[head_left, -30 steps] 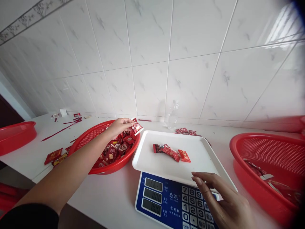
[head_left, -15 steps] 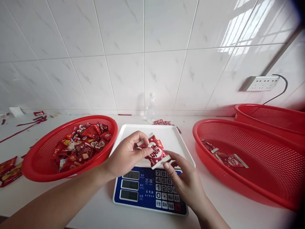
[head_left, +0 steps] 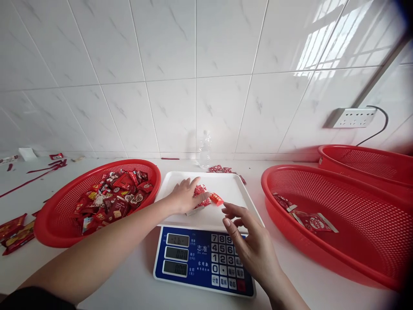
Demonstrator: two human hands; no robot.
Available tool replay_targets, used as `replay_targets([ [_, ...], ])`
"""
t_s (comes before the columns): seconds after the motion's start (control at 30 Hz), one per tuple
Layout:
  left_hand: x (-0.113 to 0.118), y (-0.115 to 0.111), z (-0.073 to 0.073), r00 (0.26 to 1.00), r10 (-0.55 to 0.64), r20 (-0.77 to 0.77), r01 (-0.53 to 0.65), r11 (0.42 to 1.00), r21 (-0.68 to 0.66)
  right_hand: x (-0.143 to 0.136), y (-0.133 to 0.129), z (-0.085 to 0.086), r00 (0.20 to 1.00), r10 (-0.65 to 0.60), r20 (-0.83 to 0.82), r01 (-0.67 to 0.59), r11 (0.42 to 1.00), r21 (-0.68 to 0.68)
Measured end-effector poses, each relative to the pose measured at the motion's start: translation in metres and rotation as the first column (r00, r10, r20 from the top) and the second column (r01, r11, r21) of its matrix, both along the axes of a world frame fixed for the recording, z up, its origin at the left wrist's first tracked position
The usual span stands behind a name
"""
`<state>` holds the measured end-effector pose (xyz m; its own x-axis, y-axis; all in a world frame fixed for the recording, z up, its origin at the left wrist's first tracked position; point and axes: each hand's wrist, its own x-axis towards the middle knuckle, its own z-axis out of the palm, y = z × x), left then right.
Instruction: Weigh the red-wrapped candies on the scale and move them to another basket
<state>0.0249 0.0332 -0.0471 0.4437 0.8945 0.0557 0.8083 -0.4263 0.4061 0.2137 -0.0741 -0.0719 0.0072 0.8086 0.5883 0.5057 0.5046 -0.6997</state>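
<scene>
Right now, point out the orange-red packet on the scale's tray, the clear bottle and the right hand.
Orange-red packet (head_left: 216, 199), head view: middle of its wrapper.
Clear bottle (head_left: 205, 150), head view: middle of its body.
Right hand (head_left: 252, 241), head view: back of the hand.

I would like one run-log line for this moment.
left hand: open, over red packets on white tray | right hand: open, near orange-red packet | left basket: heaped packets

Setting consistent with a small weighing workspace: electronic scale (head_left: 201, 254), red basket (head_left: 60, 213) of wrapped snacks (head_left: 119, 196), tiled wall (head_left: 222, 114).
</scene>
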Motion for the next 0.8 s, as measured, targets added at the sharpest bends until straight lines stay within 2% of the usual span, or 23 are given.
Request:
replay_targets([
  [0.1, 0.016, 0.01, 0.003, 0.991, -0.083, -0.104, 0.074, 0.993, -0.087, 0.001, 0.002, -0.001, 1.0, -0.005, -0.015, 0.005, 1.0, -0.012],
  [0.17, 0.023, 0.011, 0.007, 0.973, -0.19, -0.132, 0.184, 0.981, -0.058, 0.002, 0.003, -0.001, 0.999, -0.009, -0.032, 0.008, 1.0, -0.019],
  [0.23, 0.028, 0.008, 0.012, 0.935, -0.313, -0.166, 0.315, 0.949, -0.009, 0.002, 0.003, -0.002, 0.999, -0.014, -0.05, 0.013, 1.0, -0.028],
  [0.33, 0.031, 0.001, 0.014, 0.866, -0.458, -0.202, 0.464, 0.886, -0.022, 0.002, 0.002, -0.003, 0.998, -0.025, -0.062, 0.022, 0.998, -0.05],
  [0.4, 0.032, -0.004, 0.012, 0.851, -0.496, -0.172, 0.501, 0.865, -0.014, 0.003, 0.003, -0.004, 0.998, -0.041, -0.047, 0.039, 0.998, -0.049],
  [0.5, 0.028, -0.007, 0.009, 0.864, -0.493, -0.1, 0.499, 0.866, 0.041, 0.006, 0.006, -0.008, 0.998, -0.06, -0.014, 0.059, 0.998, -0.031],
  [0.57, 0.021, -0.006, 0.012, 0.876, -0.482, -0.024, 0.482, 0.873, 0.072, 0.007, 0.008, -0.011, 0.998, -0.055, 0.003, 0.055, 0.998, -0.029],
  [0.63, 0.006, -0.001, 0.021, 0.914, -0.401, 0.071, 0.393, 0.914, 0.1, 0.009, 0.008, -0.014, 0.998, -0.057, 0.01, 0.057, 0.998, -0.028],
  [0.67, -0.006, 0.003, 0.026, 0.938, -0.329, 0.11, 0.317, 0.942, 0.108, 0.009, 0.008, -0.015, 0.998, -0.061, 0.01, 0.061, 0.998, -0.028],
  [0.73, -0.036, 0.014, 0.035, 0.99, -0.062, 0.129, 0.048, 0.993, 0.109, 0.01, 0.007, -0.016, 0.998, -0.066, 0.013, 0.067, 0.997, -0.029],
  [0.8, -0.075, 0.023, 0.041, 0.986, 0.143, 0.089, -0.152, 0.983, 0.106, 0.011, 0.005, -0.018, 0.998, -0.066, 0.014, 0.066, 0.997, -0.029],
])
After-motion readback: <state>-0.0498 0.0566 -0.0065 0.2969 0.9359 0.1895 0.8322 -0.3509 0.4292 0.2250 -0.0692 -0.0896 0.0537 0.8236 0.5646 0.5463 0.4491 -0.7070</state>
